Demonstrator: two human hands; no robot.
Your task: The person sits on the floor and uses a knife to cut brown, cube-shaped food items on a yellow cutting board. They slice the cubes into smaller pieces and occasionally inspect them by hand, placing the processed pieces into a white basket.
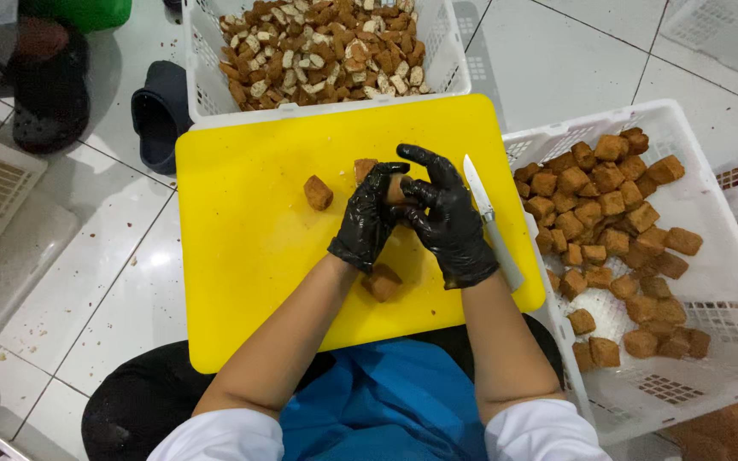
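White tiled floor (pixel 557 51) fills the frame. At centre lies one yellow cutting board (pixel 258 282), its long axis running left to right. Two white slotted baskets border it fully in view: the upper basket (pixel 450 60), at top centre, holds chopped brown-and-white pieces; the right basket (pixel 685 128), at right, holds whole brown cubes, too many to count surely. Parts of further white baskets show at the frame edges. Two dark sandals (pixel 160 115) lie at upper left.

Both hands wear black gloves and meet above the board's centre. The left hand (pixel 365 218) and right hand (pixel 446 218) close their fingers together on one brown cube (pixel 396 186), mostly hidden between them; its axis cannot be told. Three more loose cubes rest on the board: one (pixel 318 193) left of the hands, one (pixel 364 166) just above, one (pixel 382 283) below the wrists. One knife (pixel 490 224) lies at the board's right edge, blade pointing to the frame's top.
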